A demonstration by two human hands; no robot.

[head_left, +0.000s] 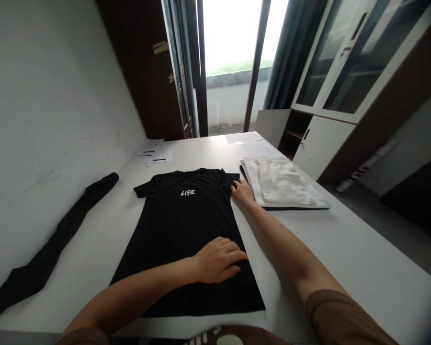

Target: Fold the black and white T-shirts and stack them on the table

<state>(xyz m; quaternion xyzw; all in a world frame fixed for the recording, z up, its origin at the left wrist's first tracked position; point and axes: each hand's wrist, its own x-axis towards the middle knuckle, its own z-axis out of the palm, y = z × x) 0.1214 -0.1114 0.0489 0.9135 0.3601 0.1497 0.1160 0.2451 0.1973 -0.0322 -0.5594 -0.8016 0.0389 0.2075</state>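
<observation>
Left fingers (234, 257) spread on black shirt (190, 220); right fingers (238, 186) at sleeve (229, 178), grip unclear; white cloth (283, 182) alongside.

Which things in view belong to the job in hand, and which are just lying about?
In the job:
black T-shirt, under the left hand, sleeve by the right hand
table beneath it

Apparently lying about:
folded clothes (possibly related)
long black cloth
papers

Left hand (217, 261) and forearm (147, 283) hide part of the shirt (187, 215) toward seven o'clock. Two o'clock: right hand (243, 191), can't tell from here if it grips the sleeve (230, 178); just beside, white stack (283, 179) covers most of a dark layer (294, 208). Eleven: papers (154, 152), print too small for me. One: cabinet (332, 72), top cut off. Nine: dark cloth (57, 244), kind unclear.
</observation>
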